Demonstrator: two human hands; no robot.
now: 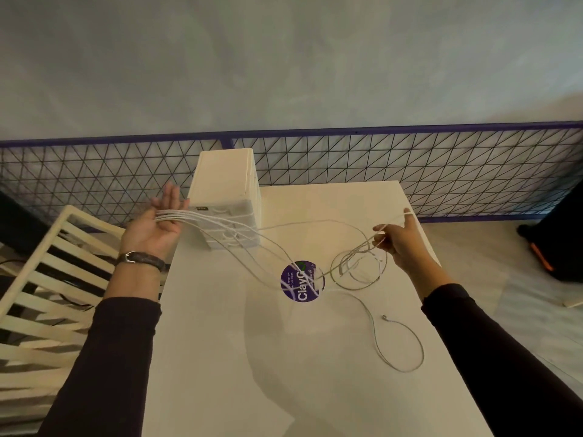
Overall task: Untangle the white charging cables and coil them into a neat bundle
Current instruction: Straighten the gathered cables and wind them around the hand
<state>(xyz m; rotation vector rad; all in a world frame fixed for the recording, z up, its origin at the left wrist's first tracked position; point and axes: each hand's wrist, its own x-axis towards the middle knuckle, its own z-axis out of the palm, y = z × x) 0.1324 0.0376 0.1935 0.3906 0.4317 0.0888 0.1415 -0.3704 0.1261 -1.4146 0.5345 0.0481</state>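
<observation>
Left hand (157,223) spreading flat, thin white charging cables (220,223) draping across its palm, right hand (399,239) pinching tangled strands above the white counter (252,357), loose end lying near a round purple sticker (302,281).

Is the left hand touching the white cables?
Touching. The head view shows several strands of the white cables lying straight across the open palm and fingers of the left hand, with no gap visible between them.
</observation>
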